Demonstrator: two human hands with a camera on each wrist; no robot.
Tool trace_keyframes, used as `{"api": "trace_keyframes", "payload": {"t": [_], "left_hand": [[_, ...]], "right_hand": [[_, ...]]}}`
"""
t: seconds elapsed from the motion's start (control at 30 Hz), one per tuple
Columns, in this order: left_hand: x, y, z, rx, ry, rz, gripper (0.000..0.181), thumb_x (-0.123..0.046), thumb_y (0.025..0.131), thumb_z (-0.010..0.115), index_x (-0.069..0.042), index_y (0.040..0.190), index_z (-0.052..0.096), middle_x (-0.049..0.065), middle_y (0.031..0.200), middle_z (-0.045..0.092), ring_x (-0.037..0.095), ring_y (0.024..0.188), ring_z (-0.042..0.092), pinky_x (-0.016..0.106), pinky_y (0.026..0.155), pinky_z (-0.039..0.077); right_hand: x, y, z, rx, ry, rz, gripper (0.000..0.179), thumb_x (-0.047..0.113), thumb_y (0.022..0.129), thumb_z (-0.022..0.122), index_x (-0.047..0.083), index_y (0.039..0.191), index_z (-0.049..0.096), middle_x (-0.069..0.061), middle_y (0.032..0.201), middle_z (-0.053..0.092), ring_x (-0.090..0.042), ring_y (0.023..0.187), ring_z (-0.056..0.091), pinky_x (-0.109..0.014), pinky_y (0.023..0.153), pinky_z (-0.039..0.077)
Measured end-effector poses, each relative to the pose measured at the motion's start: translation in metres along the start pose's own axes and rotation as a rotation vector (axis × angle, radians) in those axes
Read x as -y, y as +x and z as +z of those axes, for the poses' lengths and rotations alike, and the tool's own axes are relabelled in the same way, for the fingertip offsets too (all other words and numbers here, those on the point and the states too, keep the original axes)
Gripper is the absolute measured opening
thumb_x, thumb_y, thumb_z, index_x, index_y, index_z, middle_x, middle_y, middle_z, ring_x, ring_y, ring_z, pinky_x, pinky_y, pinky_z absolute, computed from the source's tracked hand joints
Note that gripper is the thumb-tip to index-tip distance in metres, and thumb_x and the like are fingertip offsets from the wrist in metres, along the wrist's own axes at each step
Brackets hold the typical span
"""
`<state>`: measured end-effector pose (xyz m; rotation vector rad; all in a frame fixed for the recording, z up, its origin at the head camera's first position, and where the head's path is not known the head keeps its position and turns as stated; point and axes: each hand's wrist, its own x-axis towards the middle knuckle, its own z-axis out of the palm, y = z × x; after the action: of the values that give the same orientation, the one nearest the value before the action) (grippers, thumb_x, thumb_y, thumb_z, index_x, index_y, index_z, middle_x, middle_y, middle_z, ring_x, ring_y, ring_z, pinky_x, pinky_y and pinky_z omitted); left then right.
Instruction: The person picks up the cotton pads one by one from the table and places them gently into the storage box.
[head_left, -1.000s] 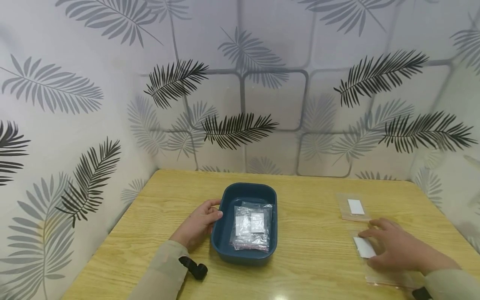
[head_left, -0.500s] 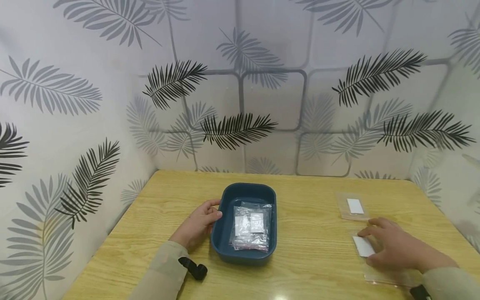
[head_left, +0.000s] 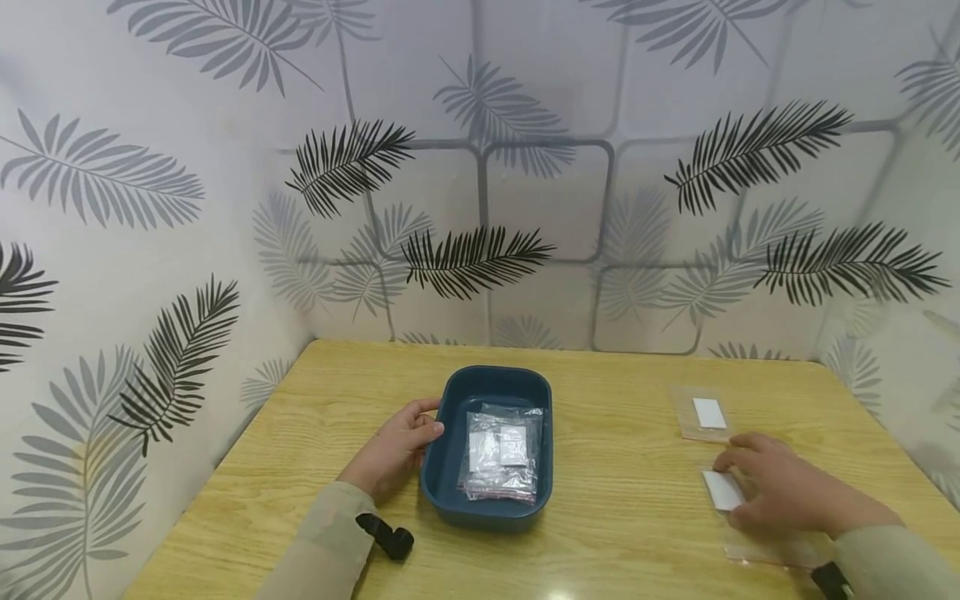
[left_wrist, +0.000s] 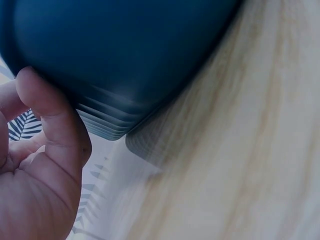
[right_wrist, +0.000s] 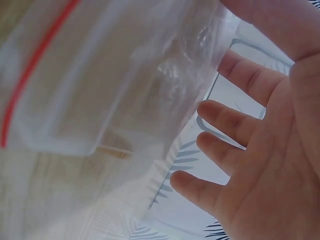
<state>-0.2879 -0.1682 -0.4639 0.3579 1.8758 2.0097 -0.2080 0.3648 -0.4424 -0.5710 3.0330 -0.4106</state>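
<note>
At mid-table stands a dark blue bin (head_left: 487, 521) with several clear plastic bags (head_left: 501, 458) in it, white labels showing on them. My left hand (head_left: 397, 446) rests against the bin's left side, thumb and forefinger at the outer wall; in the left wrist view the thumb (left_wrist: 37, 92) touches the bin (left_wrist: 120, 45). On the right, my right hand (head_left: 787, 487) pinches a clear zip bag (head_left: 765, 552) near its white label. The right wrist view shows that zip bag (right_wrist: 145, 90) with a red seal line, wrinkled towards the thumb; the other fingers are spread.
Another clear bag (head_left: 703, 414) with a white label lies behind my right hand. The wooden table (head_left: 622, 467) meets a leaf-patterned wall (head_left: 540, 200) at the back. A black strap (head_left: 386, 537) is on the left sleeve.
My right hand has shifted slightly left and its fingers have drawn a little closer together at the bag's label. The left hand and bin look unchanged.
</note>
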Motion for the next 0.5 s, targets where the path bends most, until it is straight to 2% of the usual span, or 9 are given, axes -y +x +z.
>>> {"api": "trace_keyframes", "payload": {"t": [0.27, 0.5], "left_hand": [[0.001, 0.001, -0.001, -0.004, 0.003, -0.004, 0.054, -0.012, 0.105, 0.056, -0.002, 0.153, 0.032, 0.014, 0.101, 0.053, 0.02, 0.081, 0.061, 0.031, 0.068, 0.056], [0.003, 0.002, -0.001, -0.013, 0.024, 0.004, 0.054, -0.014, 0.105, 0.056, -0.004, 0.153, 0.034, 0.015, 0.101, 0.054, 0.021, 0.08, 0.06, 0.03, 0.068, 0.054]], "right_hand": [[0.003, 0.009, -0.003, 0.015, -0.036, -0.02, 0.049, 0.032, 0.063, 0.092, 0.015, 0.103, 0.069, -0.021, 0.121, 0.057, -0.043, 0.111, 0.054, -0.062, 0.093, 0.046], [0.0, 0.018, -0.003, 0.055, -0.014, 0.0, 0.052, 0.035, 0.062, 0.093, 0.012, 0.1, 0.066, -0.011, 0.111, 0.054, -0.029, 0.099, 0.052, -0.05, 0.085, 0.048]]}}
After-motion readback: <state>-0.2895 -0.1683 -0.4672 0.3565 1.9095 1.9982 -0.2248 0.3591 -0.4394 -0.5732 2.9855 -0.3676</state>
